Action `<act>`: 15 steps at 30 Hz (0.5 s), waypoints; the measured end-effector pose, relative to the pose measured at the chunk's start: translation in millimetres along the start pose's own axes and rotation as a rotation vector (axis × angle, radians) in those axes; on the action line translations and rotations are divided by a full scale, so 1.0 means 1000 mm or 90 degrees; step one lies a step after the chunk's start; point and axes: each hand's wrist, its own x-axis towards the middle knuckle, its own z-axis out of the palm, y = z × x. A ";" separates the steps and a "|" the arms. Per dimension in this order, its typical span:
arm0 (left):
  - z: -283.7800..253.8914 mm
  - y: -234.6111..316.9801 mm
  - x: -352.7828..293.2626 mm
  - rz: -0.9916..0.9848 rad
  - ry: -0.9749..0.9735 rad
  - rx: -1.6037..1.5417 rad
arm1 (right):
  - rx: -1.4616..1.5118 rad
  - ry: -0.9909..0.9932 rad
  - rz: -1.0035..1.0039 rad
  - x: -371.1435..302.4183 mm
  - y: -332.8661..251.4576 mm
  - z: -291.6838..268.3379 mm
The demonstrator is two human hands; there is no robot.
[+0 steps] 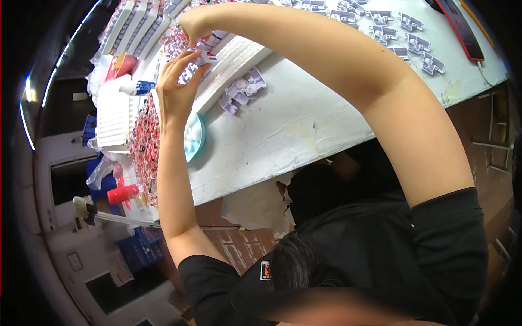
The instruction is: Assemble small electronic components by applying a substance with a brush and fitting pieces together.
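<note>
My left hand (178, 84) reaches up at the far left of the table, its thumb and fingertips closed around a pale grey plastic housing (207, 56). Just above it, my right hand (194, 24) bends in from the right with its fingers curled down toward the same part. Whatever those right fingertips pinch is hidden. Beneath both hands lies a long white foam tray (234, 64) with more grey parts and thin red wires in it. A pair of joined grey housings (243, 91) rests on the table beside this tray.
Many similar housings (384, 34) are spread across the far right, near a red-edged phone (462, 32) on a cable. At the left are stacked trays (130, 27), a bundle of red wires (145, 146), a light-blue bowl (202, 138) of white pieces and a red bottle (123, 194).
</note>
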 end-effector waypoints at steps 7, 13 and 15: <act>0.026 0.003 0.020 0.042 0.018 0.011 | -0.031 0.045 0.023 -0.018 0.001 -0.011; 0.022 0.003 0.023 -0.110 -0.056 0.030 | -0.100 0.179 0.029 0.000 0.007 0.014; 0.007 -0.005 0.008 -0.192 -0.066 0.058 | -0.080 0.237 -0.001 0.021 -0.006 0.042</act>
